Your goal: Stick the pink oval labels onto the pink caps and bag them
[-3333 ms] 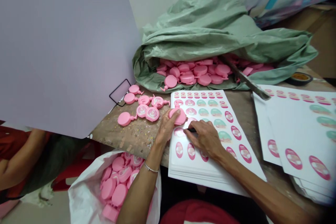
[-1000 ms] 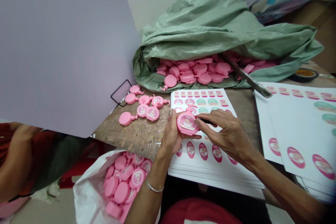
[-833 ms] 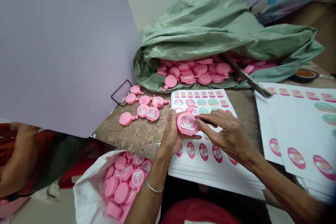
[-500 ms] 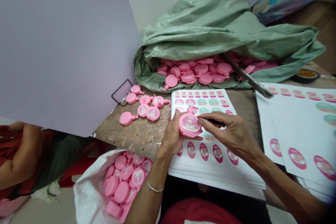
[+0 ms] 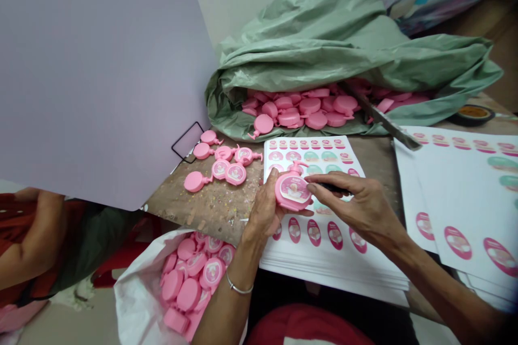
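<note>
My left hand [image 5: 264,209] is closed around a small pink toy pump bottle [image 5: 293,192], held upright above a stack of sticker sheets [image 5: 324,267]. On the bottle's front sits an oval label with a picture. My right hand [image 5: 362,197] grips a slim dark tool [image 5: 335,188], whose exact kind I cannot make out. Its thumb and fingertip meet the label's right edge. Part of the sheet's printed stickers is hidden by my hands. To the left, several pink pump bottles [image 5: 195,181] lie on the wooden table [image 5: 218,210], some labelled and some plain.
A green sack [image 5: 283,73] full of plain pink bottles lies at the back, a long metal blade [image 5: 384,118] across its opening. Below left, a white bag [image 5: 133,285] holds labelled ones. More sticker sheets [image 5: 453,188] and a tape roll [image 5: 471,114] are at right. Another person's arm [image 5: 36,242] shows far left.
Little differs. My right fingertips have shifted very slightly along the label's right edge, and the bottle has barely moved in my left hand.
</note>
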Demonstrator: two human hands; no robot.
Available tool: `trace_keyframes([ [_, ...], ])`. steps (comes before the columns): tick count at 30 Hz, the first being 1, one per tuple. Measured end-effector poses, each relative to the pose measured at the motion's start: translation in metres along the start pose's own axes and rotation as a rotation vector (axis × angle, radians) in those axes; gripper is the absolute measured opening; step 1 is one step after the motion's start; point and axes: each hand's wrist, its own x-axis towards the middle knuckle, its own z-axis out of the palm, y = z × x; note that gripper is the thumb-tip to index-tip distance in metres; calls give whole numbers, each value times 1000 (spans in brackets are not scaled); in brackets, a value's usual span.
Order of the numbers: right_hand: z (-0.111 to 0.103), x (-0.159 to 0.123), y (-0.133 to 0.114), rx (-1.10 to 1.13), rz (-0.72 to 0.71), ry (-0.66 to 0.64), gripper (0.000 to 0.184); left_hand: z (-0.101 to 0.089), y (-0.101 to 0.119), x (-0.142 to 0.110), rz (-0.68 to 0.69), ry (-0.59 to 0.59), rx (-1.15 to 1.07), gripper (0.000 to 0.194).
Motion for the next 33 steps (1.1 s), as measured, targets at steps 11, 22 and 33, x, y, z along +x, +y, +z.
trace_keyframes([
  [11, 0, 0, -3, -91, -63, -12, 17, 0, -1, 0, 28, 3, -11, 46],
  [22, 2, 0, 1, -128, -130, 2, 15, -1, -2, 1, 15, -11, -25, 49],
  [33, 2, -2, 1, -201, -223, 54, 12, -1, -1, 0, 28, -14, -15, 48],
])
